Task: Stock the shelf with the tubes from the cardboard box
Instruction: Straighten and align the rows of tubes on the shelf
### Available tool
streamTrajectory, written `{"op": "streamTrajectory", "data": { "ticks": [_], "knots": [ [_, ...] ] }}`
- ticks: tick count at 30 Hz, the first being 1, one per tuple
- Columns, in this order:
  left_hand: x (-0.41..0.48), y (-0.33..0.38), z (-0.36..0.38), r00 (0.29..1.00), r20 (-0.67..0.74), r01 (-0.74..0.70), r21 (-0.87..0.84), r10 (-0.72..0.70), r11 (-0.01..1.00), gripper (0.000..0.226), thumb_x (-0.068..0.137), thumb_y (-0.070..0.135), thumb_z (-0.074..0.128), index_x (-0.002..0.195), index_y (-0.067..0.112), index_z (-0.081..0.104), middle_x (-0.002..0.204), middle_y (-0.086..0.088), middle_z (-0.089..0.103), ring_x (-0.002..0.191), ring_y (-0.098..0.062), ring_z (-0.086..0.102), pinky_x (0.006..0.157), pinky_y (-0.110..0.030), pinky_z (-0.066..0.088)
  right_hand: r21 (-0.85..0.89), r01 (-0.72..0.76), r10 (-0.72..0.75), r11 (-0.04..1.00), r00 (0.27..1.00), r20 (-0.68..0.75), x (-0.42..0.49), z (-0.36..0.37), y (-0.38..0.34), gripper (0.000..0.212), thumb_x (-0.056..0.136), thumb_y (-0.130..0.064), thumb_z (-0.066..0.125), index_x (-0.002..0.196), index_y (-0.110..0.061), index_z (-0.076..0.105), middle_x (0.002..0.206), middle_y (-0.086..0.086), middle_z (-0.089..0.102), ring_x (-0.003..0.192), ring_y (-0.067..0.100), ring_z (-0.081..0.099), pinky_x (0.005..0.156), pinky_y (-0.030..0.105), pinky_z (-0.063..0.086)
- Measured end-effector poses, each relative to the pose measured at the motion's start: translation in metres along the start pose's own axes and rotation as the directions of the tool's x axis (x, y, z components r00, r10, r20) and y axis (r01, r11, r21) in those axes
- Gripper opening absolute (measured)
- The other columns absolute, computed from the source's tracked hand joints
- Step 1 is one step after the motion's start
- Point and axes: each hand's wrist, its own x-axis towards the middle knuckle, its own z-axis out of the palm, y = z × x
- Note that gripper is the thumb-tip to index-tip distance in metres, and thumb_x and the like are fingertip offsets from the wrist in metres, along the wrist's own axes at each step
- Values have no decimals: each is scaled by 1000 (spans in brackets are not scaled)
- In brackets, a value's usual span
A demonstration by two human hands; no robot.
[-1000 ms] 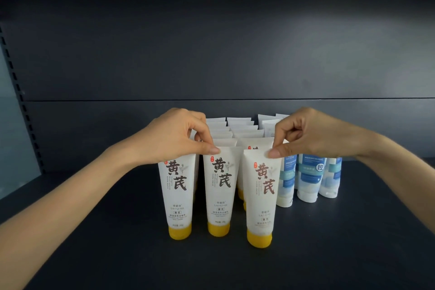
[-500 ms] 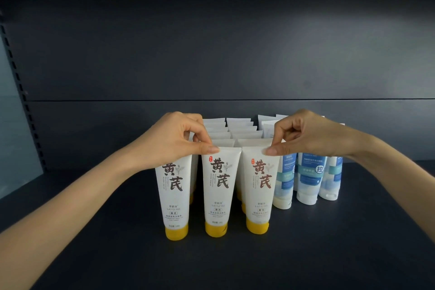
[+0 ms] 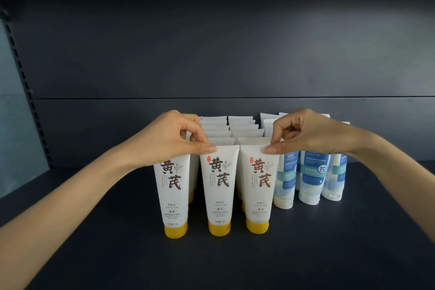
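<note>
The left hand (image 3: 174, 139) pinches the crimp of the left tube (image 3: 173, 195), thumb reaching the middle tube (image 3: 219, 190). The right hand (image 3: 303, 134) pinches the right tube (image 3: 259, 183), which has slid back toward 12 o'clock into line on the shelf (image 3: 329, 242). This front row looks finished.

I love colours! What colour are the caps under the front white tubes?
Yellow round plastic caps, clearest in the head view.
</note>
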Motion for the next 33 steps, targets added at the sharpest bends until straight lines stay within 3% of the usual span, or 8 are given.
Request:
{"op": "streamTrajectory", "data": {
  "ticks": [6, 11, 14, 17, 21, 23, 28, 33],
  "knots": [
    [4, 1, -2, 1000, 19, 12, 16, -12, 1000, 33, 57, 54, 70, 72, 25, 77, 71, 9, 59, 49, -5, 38, 49, -13, 31, 12, 22, -22, 1000, 1000, 15, 1, -3, 0, 25, 62, -41, 73, 69, -17, 72, 83, 16, 71, 79, 38, 64, 72, 20, 56],
    [6, 2, -8, 998, 56, 6, 59, -9, 998, 30, 60, 56, 71, 74, 31, 76, 67, 13, 56, 53, -5, 40, 51, -14, 33, -1, 36, -36, 999, 999, 10, -3, -11, -3, 23, 66, -43, 73, 70, -20, 73, 68, 19, 58, 57, 23, 43, 62, 19, 43],
    [12, 4, -25, 1000, -20, -22, 49, 23, 999, 37, 58, 63, 69, 77, 32, 76, 59, 13, 48, 57, -4, 42, 59, -18, 37, -3, 73, -73, 997, 990, -122, -4, -29, -6, 29, 65, -44, 71, 76, -18, 74, 73, 5, 70, 61, 14, 59, 67, 15, 45],
    [27, 15, -45, 997, -70, -39, 85, 45, 996, 41, 60, 67, 66, 81, 34, 76, 66, -2, 58, 65, -25, 51, 75, -36, 46, 5, 72, -68, 997, 958, -280, -1, -58, -6, 15, 73, -30, 68, 77, -16, 72, 63, -12, 68, 53, -5, 54, 51, 4, 37],
    [57, 34, -56, 999, -23, -36, 168, 40, 985, 36, 66, 62, 66, 84, 32, 76, 89, -9, 72, 94, -30, 64, 99, -44, 46, -49, 61, -74, 997, 931, -357, 5, -88, -1, 35, 61, -55, 73, 79, -26, 76, 71, 13, 53, 47, 10, 25, 42, 15, 19],
    [76, 37, -53, 1000, 8, -17, 231, 16, 973, 31, 68, 58, 66, 83, 32, 75, 83, -12, 70, 81, -31, 62, 95, -44, 48, -68, 33, -55, 997, 929, -366, 8, -98, 4, 36, 63, -50, 74, 82, -20, 76, 70, 12, 53, 48, 10, 26, 43, 15, 19],
    [127, 42, -31, 997, 78, 1, 318, -28, 948, 20, 81, 40, 68, 83, 21, 74, 43, 19, 47, 46, 0, 40, 61, -21, 33, -138, -73, 23, 988, 941, -337, 19, -115, 30, 18, 79, -24, 72, 90, -9, 74, 67, -13, 66, 56, -8, 54, 53, -1, 35],
    [176, 35, -2, 981, 195, -59, 418, -26, 906, 15, 84, 38, 67, 86, 25, 73, 41, 17, 42, 43, -1, 37, 47, -14, 26, -175, -141, 84, 974, 952, -294, 32, -125, 65, 9, 78, -28, 74, 83, -20, 76, 83, 2, 72, 71, 1, 55, 75, 19, 41]
  ]
}}
